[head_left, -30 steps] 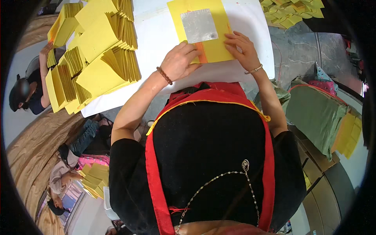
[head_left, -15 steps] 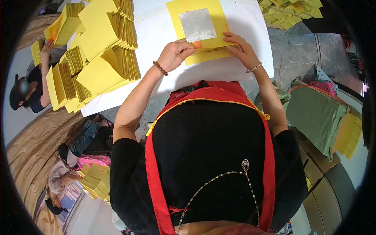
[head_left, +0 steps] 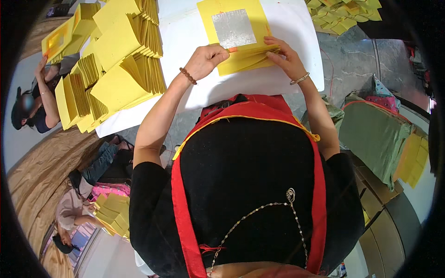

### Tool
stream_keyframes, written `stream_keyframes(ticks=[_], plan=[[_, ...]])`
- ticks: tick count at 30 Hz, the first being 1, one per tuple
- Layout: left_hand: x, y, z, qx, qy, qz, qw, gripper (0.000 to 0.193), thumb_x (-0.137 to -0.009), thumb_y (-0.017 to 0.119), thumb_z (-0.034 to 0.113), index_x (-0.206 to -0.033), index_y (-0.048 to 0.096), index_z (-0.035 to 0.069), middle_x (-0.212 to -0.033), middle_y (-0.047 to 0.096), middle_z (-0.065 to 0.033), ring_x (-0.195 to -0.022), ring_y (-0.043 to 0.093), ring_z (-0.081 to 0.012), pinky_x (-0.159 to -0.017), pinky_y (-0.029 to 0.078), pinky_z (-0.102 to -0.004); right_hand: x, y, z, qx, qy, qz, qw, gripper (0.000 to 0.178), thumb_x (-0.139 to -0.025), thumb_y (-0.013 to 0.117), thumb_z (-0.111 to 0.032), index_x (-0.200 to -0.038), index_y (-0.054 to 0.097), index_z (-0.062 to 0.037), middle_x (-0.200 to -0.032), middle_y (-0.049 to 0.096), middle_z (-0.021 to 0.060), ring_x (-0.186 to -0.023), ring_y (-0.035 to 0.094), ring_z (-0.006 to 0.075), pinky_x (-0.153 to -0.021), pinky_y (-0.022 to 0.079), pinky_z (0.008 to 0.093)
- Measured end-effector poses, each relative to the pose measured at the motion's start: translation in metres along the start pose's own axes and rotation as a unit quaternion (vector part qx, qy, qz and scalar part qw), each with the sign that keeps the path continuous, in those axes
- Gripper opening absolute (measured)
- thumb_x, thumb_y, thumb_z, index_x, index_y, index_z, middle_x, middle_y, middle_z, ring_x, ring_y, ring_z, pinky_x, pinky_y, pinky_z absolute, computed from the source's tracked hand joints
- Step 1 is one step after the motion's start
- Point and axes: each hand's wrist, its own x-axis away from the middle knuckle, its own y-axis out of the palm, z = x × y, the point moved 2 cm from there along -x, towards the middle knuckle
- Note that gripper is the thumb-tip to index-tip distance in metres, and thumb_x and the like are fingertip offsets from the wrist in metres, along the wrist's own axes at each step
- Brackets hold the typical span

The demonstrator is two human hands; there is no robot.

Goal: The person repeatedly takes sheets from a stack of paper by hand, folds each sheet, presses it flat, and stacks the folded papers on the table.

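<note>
Yellow paper sheet (head_left: 258,23), seen from the head view, lies on the white surface (head_left: 185,28) in front of the person, with a silver square (head_left: 234,28) on its far part and a short bit of an orange strip (head_left: 232,49) showing just below it. Its near part is raised in a fold, and several yellow edges fan out at the fold's right end. The left hand (head_left: 204,62), below a brown bead bracelet (head_left: 187,75), has its grip pinched on the fold's left end; the right hand (head_left: 289,60) has its grip closed on the right end, thumb against fingers.

At the left of the surface stand stacks of folded yellow paper (head_left: 118,37). A co-worker's hand (head_left: 41,67) is beside a yellow piece with an orange patch (head_left: 58,39). At the right, a green-covered bale (head_left: 371,134) hides its contents; yellow paper (head_left: 415,160) shows along its right side. Cardboard (head_left: 373,185) stands near it. More yellow papers (head_left: 345,14) lie heaped at the far right.

A second ago the near part lay flat and the orange strip ran toward its near edge; now the fold covers most of that strip. The co-worker's hand has moved farther left since half a second ago.
</note>
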Motion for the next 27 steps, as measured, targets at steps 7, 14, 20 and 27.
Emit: stream_keyframes(ticks=[7, 14, 20, 27], plan=[[-0.002, -0.002, -0.004, 0.027, -0.017, -0.017, 0.999, 0.022, -0.090, 0.055, 0.023, -0.083, 0.062, 0.003, -0.058, 0.045, 0.0058, -0.050, 0.036, -0.0025, -0.043, 0.030, -0.0205, -0.001, 0.001, -0.004, -0.001, 0.008, 0.009, 1.000, 0.041, -0.082, 0.065, -0.025, -0.119, 0.054, -0.0112, -0.120, 0.054, 0.0036, -0.106, 0.050, 0.0166, -0.092, 0.039, 0.0316], [-0.002, -0.008, 0.005, 0.021, -0.082, -0.068, 0.994, 0.023, -0.089, 0.054, 0.018, -0.091, 0.064, -0.002, -0.079, 0.061, -0.0088, -0.073, 0.054, -0.0137, -0.070, 0.045, -0.0278, -0.001, 0.001, 0.002, 0.009, -0.011, 0.015, 1.000, 0.040, -0.083, 0.064, -0.025, -0.119, 0.054, -0.0109, -0.119, 0.055, 0.0039, -0.107, 0.049, 0.0158, -0.091, 0.039, 0.0309], [-0.002, -0.011, 0.009, 0.039, -0.077, -0.094, 0.992, 0.024, -0.089, 0.053, 0.018, -0.095, 0.063, -0.002, -0.082, 0.061, -0.0098, -0.078, 0.055, -0.0159, -0.075, 0.044, -0.0284, -0.001, 0.001, 0.000, 0.008, -0.015, 0.018, 1.000, 0.039, -0.084, 0.063, -0.021, -0.119, 0.053, -0.0093, -0.119, 0.055, 0.0037, -0.105, 0.050, 0.0144, -0.088, 0.041, 0.0286], [0.005, 0.002, 0.013, 0.016, 0.005, -0.059, 0.998, 0.023, -0.084, 0.060, 0.021, -0.095, 0.063, 0.001, -0.085, 0.061, -0.0101, -0.080, 0.058, -0.0200, -0.075, 0.046, -0.0306, -0.004, 0.004, 0.002, 0.016, 0.012, 0.026, 0.999, 0.030, -0.089, 0.055, -0.016, -0.119, 0.054, -0.0086, -0.120, 0.053, 0.0028, -0.102, 0.050, 0.0096, -0.082, 0.041, 0.0244]])
